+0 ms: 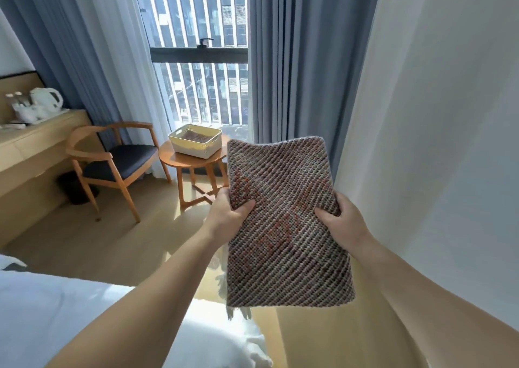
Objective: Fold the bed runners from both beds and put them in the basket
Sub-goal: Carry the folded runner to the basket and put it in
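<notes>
A folded bed runner (286,219), woven in grey, brown and rust, is held up in front of me above the floor. My left hand (229,213) grips its left edge and my right hand (344,221) grips its right edge, thumbs on top. Fringe hangs from its lower end. Farther ahead, a cream perforated basket (179,144) stands on a round wooden side table (174,157) by the window. Another folded runner (193,137) of the same weave lies inside the basket.
A wooden armchair (112,160) with a dark seat stands left of the table, beside a desk (36,146) carrying a white kettle (46,99). White bedding (56,311) fills the lower left. A white wall (449,143) and blue curtains (303,73) are on the right. Wooden floor (126,238) lies between.
</notes>
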The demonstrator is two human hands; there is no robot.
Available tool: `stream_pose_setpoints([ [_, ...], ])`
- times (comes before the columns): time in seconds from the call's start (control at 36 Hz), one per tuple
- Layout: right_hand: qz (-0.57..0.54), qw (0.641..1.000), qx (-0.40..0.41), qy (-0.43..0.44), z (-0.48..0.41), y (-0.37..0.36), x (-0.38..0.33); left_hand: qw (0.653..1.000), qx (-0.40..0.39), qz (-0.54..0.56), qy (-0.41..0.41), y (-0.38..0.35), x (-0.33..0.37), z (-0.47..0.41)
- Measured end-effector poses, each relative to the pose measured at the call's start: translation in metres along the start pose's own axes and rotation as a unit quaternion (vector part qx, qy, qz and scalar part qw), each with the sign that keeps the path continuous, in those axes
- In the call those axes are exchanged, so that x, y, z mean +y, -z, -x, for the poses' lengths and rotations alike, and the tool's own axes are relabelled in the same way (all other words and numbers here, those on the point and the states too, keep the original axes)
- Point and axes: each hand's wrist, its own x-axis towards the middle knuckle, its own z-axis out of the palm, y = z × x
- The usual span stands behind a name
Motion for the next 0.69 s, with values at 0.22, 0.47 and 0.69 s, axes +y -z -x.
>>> stream_pose_setpoints([
  [0.22,-0.002,1.000,-0.015,-0.006,-0.102,0.008,0.031,1.000,0.009,-0.022,0.007,-0.038,-0.003,-0.097],
  [0.47,-0.013,0.998,-0.053,0.021,-0.236,0.044,0.062,0.997,0.060,-0.055,0.007,-0.102,0.005,-0.209],
  [0.69,0.000,0.996,-0.088,0.033,-0.340,0.063,0.070,0.995,0.086,-0.045,0.024,-0.132,0.008,-0.295],
])
